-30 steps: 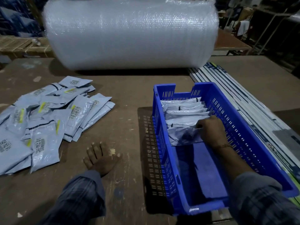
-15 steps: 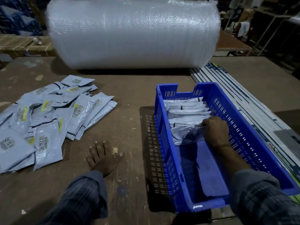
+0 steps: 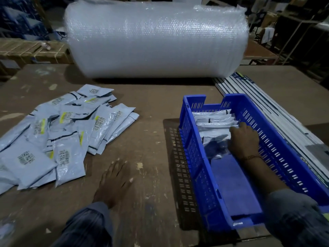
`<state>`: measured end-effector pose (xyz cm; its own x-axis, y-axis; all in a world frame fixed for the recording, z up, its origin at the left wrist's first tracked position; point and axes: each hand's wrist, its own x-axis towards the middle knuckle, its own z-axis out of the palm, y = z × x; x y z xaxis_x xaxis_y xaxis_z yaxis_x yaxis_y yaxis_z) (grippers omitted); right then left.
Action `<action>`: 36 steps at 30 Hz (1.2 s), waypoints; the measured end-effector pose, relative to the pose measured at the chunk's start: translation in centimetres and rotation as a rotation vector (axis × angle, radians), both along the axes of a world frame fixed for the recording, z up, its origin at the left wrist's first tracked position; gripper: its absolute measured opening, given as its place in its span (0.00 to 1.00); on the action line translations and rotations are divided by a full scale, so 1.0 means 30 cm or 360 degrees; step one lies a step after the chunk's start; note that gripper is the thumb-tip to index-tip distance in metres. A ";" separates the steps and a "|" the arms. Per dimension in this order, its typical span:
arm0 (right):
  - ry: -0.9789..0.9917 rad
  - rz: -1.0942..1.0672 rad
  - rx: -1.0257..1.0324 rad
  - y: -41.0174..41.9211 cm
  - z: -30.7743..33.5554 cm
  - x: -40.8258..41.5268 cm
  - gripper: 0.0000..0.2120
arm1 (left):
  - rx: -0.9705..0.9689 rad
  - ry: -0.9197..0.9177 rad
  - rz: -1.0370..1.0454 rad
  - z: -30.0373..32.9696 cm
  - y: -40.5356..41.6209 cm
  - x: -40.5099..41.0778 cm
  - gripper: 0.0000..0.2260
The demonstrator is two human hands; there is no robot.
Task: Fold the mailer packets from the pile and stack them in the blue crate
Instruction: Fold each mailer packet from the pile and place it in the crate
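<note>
In the blue crate (image 3: 277,139), folded packets (image 3: 213,122) lie under the right hand (image 3: 243,139).

A loose pile of grey mailer packets (image 3: 58,134) lies spread across the left of the bench (image 3: 146,139), flat and overlapping at many angles, most showing printed barcode labels and yellow strips. Well apart to the right stands the blue crate (image 3: 277,139), a long slotted plastic bin with its far end notched. Folded packets (image 3: 213,122) stand in a row on edge at its far end, filling about a third of the crate; the near floor is bare blue.
</note>
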<state>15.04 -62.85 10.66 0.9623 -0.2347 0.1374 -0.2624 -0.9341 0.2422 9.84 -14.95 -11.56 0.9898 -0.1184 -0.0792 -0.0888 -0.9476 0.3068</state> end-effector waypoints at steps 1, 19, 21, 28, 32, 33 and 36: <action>-0.0055 0.0034 0.0060 0.062 0.033 -0.006 0.15 | 0.0023 -0.0028 -0.0063 0.006 0.033 -0.008 0.38; 0.0443 0.0841 0.0874 1.098 -0.083 0.064 0.19 | -0.0264 -0.0180 -0.0219 0.028 0.387 -0.089 0.26; 0.0522 0.0843 0.0946 1.165 -0.138 0.104 0.20 | -0.0320 -0.0225 -0.0173 0.041 0.378 -0.096 0.26; 0.0525 0.0695 0.1396 1.401 -0.264 0.245 0.21 | -0.0354 -0.0273 -0.0164 0.045 0.362 -0.100 0.25; 0.0535 0.0485 0.1642 1.508 -0.339 0.333 0.25 | -0.0220 -0.0225 -0.0302 0.047 0.371 -0.090 0.28; 0.0506 0.0410 0.1718 1.528 -0.353 0.349 0.25 | -0.0200 -0.0215 -0.0348 0.052 0.374 -0.089 0.31; 0.0343 0.0151 0.1914 1.566 -0.374 0.375 0.25 | -0.0111 -0.0199 -0.0403 0.033 0.384 -0.075 0.35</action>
<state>26.30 -15.87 -0.56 0.9587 -0.0298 -0.2828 -0.2424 -0.6058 -0.7578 7.57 -3.44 -10.58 0.9297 -0.3636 0.0587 -0.3609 -0.8676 0.3422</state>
